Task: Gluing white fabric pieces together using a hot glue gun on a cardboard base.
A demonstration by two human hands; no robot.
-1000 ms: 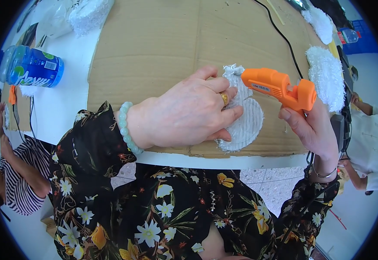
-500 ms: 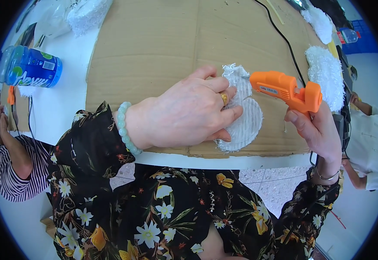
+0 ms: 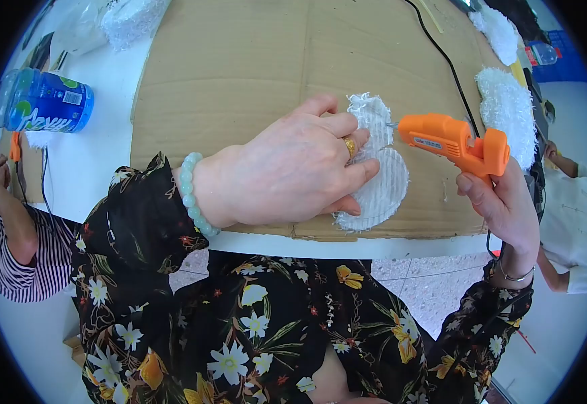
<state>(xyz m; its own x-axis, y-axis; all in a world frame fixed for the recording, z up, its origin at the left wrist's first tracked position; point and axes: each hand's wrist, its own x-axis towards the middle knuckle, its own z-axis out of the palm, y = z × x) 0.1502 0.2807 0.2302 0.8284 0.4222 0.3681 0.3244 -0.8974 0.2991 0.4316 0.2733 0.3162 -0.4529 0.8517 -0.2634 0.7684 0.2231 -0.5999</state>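
Observation:
A white ribbed piece [image 3: 382, 182] with frayed, fuzzy edges and two rounded lobes lies on the brown cardboard sheet [image 3: 239, 67]. My left hand [image 3: 300, 161] rests across its left side, the fingers bent and holding it down; part of the piece is hidden under them. An orange glue gun [image 3: 445, 138] is in my right hand [image 3: 505, 205], its handle gripped between thumb and fingers. The nozzle points left at the notch between the lobes, near the right edge of the upper lobe; whether it touches is too small to tell.
A black cable [image 3: 445, 57] runs over the cardboard. White fluffy pieces [image 3: 506, 111] lie along the right side. A blue-labelled jar [image 3: 48, 101] and a clear bag [image 3: 81, 27] are on the left. Two other people [image 3: 14, 249] sit at either side.
My right hand has shifted slightly right with the glue gun, drawing its nozzle off the upper lobe toward its right edge. My left hand stays nearly in place on the white piece.

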